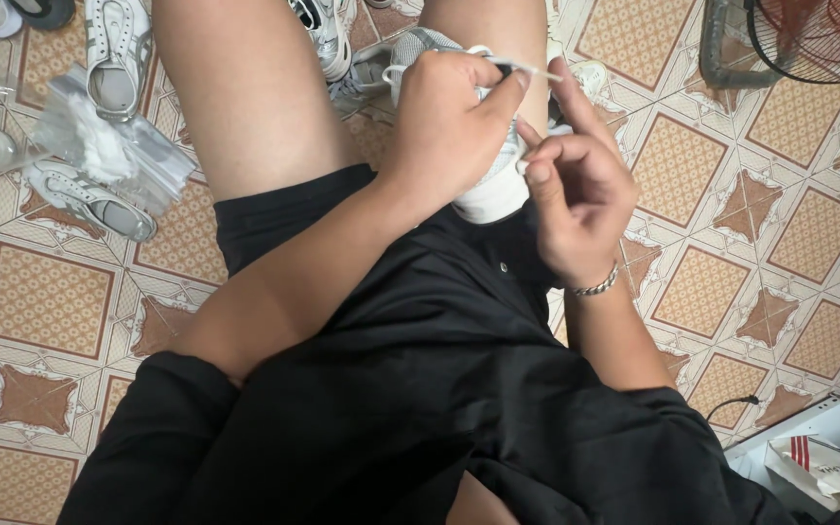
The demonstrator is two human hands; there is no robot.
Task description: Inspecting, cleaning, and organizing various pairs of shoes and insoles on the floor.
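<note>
Lacing a white sneaker (493,190) propped on the lap between the thighs; left hand (454,122) clamped over its upper, pinching the lace tip (527,68); right hand (580,190) half curled, forefinger raised beside the lace, holding nothing visible; likely next, feeding the tip through an eyelet, needing fine aim.

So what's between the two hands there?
In the head view, a white-and-grey sneaker sits between the left hand and right hand, with a thin white lace stretched across.
</note>
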